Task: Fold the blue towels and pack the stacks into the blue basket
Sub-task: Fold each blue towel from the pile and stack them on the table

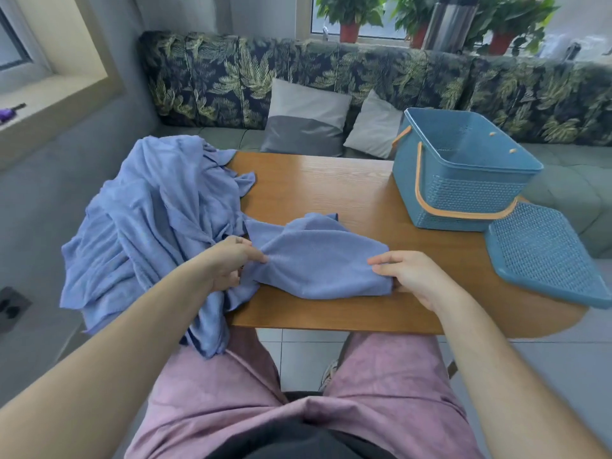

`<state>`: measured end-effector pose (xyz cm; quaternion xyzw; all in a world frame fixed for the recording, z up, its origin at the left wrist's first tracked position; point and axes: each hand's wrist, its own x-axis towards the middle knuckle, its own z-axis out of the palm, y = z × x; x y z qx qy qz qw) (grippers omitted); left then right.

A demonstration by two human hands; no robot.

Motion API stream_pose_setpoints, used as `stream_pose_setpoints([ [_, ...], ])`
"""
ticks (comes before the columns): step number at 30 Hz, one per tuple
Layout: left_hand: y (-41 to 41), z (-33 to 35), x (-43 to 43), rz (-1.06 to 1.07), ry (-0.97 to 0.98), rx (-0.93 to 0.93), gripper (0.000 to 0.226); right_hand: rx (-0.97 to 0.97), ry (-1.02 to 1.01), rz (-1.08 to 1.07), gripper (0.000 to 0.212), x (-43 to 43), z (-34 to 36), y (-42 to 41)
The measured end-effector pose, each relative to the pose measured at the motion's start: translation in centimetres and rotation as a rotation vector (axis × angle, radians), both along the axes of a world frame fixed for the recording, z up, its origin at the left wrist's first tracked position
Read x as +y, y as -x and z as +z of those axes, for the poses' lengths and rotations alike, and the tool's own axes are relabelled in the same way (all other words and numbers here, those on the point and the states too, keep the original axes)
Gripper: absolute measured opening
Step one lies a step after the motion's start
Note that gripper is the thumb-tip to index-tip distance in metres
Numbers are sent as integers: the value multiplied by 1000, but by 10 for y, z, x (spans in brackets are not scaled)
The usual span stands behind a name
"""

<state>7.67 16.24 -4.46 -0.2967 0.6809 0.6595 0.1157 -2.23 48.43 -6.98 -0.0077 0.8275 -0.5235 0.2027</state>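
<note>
Single blue towel (318, 256) lying bunched on the near part of the wooden table (324, 180), long axis running left to right between both hands. Left hand (228, 260) pinching the towel's left end, fingers curled into the cloth. Right hand (414, 276) gripping the right end, fingers lying over the top edge; thumb mostly hidden. Towel not yet flat, so I'm judging this as spreading it out ahead of the first fold.

Big pile of unfolded towels (149, 220) sitting just beside the left hand, draping off the table's left corner, touching the held towel's left end.

Blue basket (463, 200) standing upright at the far right, well apart from the towel, handle hanging down its near side. The part of its inside in view is showing no towels. Right hand is the nearer one for packing later. Basket lid (543, 256) lying flat at the right edge, just in front of the basket.
</note>
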Motion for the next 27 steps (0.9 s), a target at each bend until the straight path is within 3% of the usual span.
stream_pose_setpoints([
  [2,-1,10,0,58,-91,102,35,45,66,-20,11,1,14,0],
  [4,-3,22,-3,33,-269,187,19,108,160,-51,13,4,32,0],
  [7,-7,50,-11,9,-462,375,33,214,276,-83,14,8,65,0],
  [9,-11,77,-14,2,-509,500,40,279,365,-101,14,10,90,-2],
  [14,-19,146,-12,110,-517,706,19,419,493,-68,14,21,158,-9],
  [15,-19,157,-10,131,-500,733,27,455,496,-58,15,22,170,-8],
  [17,-16,177,-5,161,-483,747,33,512,495,-46,14,22,192,-2],
  [22,15,192,3,245,-412,579,15,527,408,-93,12,9,223,35],
  [27,67,180,-4,331,-401,511,31,499,318,-117,11,-14,223,87],
])
